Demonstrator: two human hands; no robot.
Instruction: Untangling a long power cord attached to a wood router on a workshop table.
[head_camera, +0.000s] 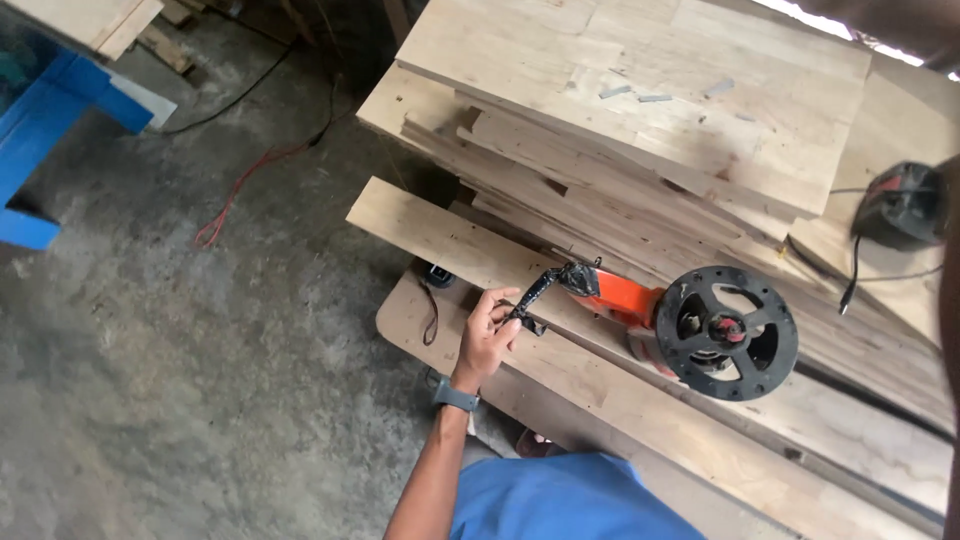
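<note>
An orange power tool (625, 300) with a round black base plate (727, 332) lies on its side on a long wooden plank (440, 240). Its black, tape-wrapped cord end (560, 280) sticks out to the left. My left hand (488, 335), with a grey watch on the wrist, has its fingers closed around that cord end, just left of the tool body. My right hand does not show.
Wooden panels (640, 90) are stacked behind the tool. A black and red device (905, 205) with a cable sits at the right. A small black object with a strap (437, 277) lies by the plank. Red and black cables (240, 185) cross the concrete floor; a blue frame (40, 120) stands at the left.
</note>
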